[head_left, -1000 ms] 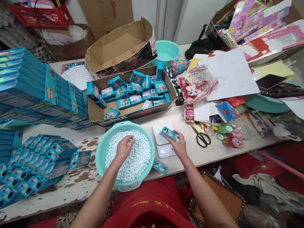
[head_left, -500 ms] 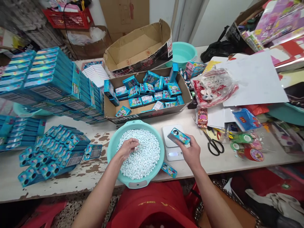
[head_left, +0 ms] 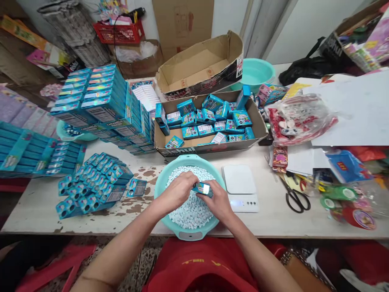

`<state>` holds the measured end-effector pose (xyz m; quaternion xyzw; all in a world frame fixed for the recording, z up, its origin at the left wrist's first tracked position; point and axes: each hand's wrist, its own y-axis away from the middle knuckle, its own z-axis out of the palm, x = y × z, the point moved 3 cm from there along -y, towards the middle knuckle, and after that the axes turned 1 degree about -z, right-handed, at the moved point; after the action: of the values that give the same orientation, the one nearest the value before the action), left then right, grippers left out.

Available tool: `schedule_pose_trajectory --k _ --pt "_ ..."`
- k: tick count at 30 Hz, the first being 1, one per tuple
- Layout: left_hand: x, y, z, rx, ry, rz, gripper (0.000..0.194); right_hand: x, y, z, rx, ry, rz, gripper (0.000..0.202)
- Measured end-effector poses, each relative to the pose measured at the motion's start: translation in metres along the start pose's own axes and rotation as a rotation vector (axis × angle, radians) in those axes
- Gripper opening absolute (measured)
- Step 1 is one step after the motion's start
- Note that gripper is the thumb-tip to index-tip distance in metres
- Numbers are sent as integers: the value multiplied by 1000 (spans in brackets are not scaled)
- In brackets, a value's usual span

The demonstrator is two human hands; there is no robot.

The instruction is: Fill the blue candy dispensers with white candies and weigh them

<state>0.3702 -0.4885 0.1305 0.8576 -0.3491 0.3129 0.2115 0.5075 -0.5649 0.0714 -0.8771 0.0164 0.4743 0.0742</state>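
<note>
Over the turquoise basin [head_left: 160, 175] of small white candies [head_left: 191, 213], my right hand [head_left: 218, 201] grips a small blue candy box [head_left: 201, 188] tilted on its side. My left hand [head_left: 181, 187] is closed, its fingertips against the box's left end. Whatever lies between those fingers is hidden. Right of the basin stands a white kitchen scale [head_left: 240, 180] with a lit display and a bare plate. Behind the basin, a cardboard box [head_left: 212, 151] holds several loose blue candy boxes [head_left: 190, 132].
At left, blue boxes with round holes [head_left: 94, 186] lie grouped, one single box [head_left: 136, 187] beside them. Tall stacks of blue boxes [head_left: 106, 101] rise behind. Black scissors [head_left: 296, 198], tape rolls [head_left: 338, 192] and a plastic bag [head_left: 300, 117] lie at right.
My right hand has brought the candy box left from above the scale to over the basin. My left hand has risen from the candies to the box's end. The view has shifted left.
</note>
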Motion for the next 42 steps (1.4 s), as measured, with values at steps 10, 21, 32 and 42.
schedule_pose_trajectory --k 10,21,32,42 --pt "-21 35 6 82 -19 -9 41 -23 0 13 -28 -120 -65 31" --pt "-139 146 -7 778 -292 -915 52 64 94 -77 297 143 236 33" --pt "-155 137 34 698 -501 -789 48 85 132 -51 58 234 253 24" --pt "-109 56 67 496 -409 -220 26 80 73 -119 389 305 125 28"
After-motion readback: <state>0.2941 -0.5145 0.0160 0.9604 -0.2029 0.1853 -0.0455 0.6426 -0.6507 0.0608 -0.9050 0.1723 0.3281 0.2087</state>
